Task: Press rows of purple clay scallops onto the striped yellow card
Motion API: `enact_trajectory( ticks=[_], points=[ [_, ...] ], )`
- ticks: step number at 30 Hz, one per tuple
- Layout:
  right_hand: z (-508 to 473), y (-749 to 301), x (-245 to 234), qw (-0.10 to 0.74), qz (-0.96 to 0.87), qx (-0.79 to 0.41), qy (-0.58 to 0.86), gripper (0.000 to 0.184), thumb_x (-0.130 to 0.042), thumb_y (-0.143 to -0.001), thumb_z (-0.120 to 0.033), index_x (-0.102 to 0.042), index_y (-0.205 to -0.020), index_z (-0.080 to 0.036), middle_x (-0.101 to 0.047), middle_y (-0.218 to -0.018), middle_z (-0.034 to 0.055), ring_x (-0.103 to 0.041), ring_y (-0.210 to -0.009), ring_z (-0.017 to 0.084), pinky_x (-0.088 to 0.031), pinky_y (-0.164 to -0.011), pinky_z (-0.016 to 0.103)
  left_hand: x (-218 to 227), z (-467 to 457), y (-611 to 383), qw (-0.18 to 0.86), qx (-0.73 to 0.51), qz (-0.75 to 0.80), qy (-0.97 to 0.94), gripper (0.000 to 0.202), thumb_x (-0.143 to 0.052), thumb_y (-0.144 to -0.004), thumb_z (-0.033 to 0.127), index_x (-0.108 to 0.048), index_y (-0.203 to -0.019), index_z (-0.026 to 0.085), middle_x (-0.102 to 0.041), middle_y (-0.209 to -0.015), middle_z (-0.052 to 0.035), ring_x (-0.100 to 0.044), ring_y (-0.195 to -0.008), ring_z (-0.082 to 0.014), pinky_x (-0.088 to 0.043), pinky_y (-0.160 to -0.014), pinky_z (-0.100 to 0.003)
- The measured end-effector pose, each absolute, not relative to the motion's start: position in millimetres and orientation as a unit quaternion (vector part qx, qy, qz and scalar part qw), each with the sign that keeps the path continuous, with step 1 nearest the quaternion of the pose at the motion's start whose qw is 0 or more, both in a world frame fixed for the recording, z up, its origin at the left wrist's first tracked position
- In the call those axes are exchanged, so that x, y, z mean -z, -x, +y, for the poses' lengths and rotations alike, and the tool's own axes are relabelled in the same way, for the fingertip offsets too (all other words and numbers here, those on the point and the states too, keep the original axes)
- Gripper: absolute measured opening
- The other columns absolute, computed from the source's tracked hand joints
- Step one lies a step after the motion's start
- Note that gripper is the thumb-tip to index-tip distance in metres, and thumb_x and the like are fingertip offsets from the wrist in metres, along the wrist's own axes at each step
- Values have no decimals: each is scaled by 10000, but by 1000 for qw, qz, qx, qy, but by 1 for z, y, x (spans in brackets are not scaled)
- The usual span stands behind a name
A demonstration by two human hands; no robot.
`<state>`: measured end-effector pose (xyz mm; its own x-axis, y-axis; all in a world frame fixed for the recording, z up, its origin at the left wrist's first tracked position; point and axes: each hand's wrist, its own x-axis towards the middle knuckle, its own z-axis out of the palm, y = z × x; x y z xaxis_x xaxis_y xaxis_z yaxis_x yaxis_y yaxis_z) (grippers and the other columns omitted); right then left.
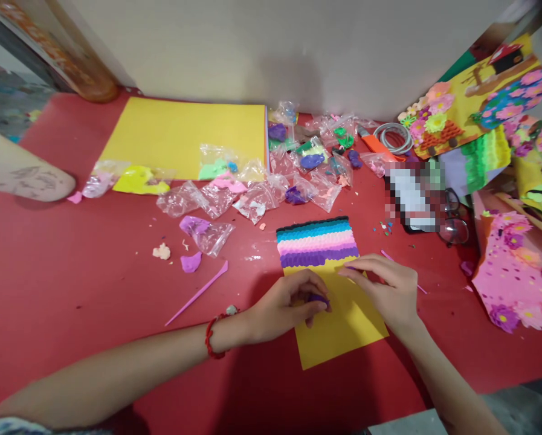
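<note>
A yellow card (338, 326) lies at an angle on the red table. Overlapping rows of clay (318, 238) cover its upper part, running from black through blues, white and pinks to purple. My left hand (298, 299) is over the card's left side, its fingers closed on a lump of purple clay (318, 298). Just below the right end of the purple row, my right hand (379, 281) pinches a small bit of purple clay (351, 268) between thumb and forefinger. The palm sides of both hands are hidden.
Plastic bags of coloured clay (257, 196) lie across the table's back, beside yellow sheets (184, 130). A pink modelling stick (197, 293) lies left of my left hand. Glasses (454, 220), an orange cutter (377, 145) and flower-decorated crafts (518, 260) are on the right.
</note>
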<state>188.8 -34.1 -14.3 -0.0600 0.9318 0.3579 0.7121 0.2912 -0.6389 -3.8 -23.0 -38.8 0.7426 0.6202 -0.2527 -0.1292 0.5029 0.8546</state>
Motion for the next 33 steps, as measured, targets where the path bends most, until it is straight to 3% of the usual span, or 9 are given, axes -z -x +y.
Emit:
enact_trajectory(
  ticks=[5, 10, 14, 19, 24, 28, 33],
  points=[
    [-30, -188, 16, 326, -729, -155, 582, 213, -494, -863, -159, -674, -965, -210, -734, -901, 16, -696, -791, 142, -564, -696, 253, 39, -23, 4, 823, -229, 281, -437, 237, -628, -778, 315, -481, -855, 145, -564, -803, -41, -536, -665, -104, -462, -523, -202],
    [-29, -186, 18, 336, -725, -125, 589, 78, -624, -796, -234, -684, -751, -214, -711, -689, -15, -655, -602, 117, -533, -561, 225, 40, -22, 4, 826, -228, 277, -435, 251, -631, -778, 335, -487, -861, 147, -568, -807, -40, -537, -655, -101, -462, -529, -208],
    [-30, -187, 24, 324, -762, -137, 544, 156, -527, -858, -181, -675, -884, -223, -709, -822, 14, -657, -736, 130, -536, -657, 260, 39, -22, 4, 826, -225, 280, -435, 257, -636, -774, 342, -487, -854, 148, -573, -802, -37, -524, -617, -87, -458, -518, -205],
    [-28, -188, 31, 326, -763, -97, 550, 43, -624, -798, -207, -650, -763, -203, -672, -699, 7, -615, -668, 134, -508, -611, 260, 39, -23, 3, 827, -228, 278, -433, 256, -642, -767, 328, -483, -849, 144, -569, -799, -33, -523, -614, -83, -465, -519, -202],
    [-24, -186, 35, 295, -797, -71, 522, 147, -531, -853, -147, -667, -893, -186, -691, -822, 45, -614, -770, 150, -496, -688, 278, 39, -22, 3, 826, -230, 279, -432, 248, -640, -767, 317, -479, -843, 144, -564, -803, -34, -528, -635, -89, -465, -510, -193],
    [-19, -183, 37, 269, -805, -5, 529, 117, -561, -845, -194, -669, -800, -189, -675, -742, 32, -569, -708, 157, -440, -654, 290, 39, -23, 3, 829, -229, 280, -427, 248, -646, -764, 312, -481, -844, 145, -564, -806, -31, -525, -635, -86, -465, -513, -192],
    [-16, -181, 36, 215, -828, 57, 516, 128, -556, -842, -158, -673, -815, -203, -649, -726, 19, -502, -676, 148, -331, -598, 289, 39, -23, 2, 832, -232, 286, -416, 263, -664, -749, 320, -486, -834, 147, -554, -800, -24, -525, -638, -88, -462, -510, -196]
  ],
)
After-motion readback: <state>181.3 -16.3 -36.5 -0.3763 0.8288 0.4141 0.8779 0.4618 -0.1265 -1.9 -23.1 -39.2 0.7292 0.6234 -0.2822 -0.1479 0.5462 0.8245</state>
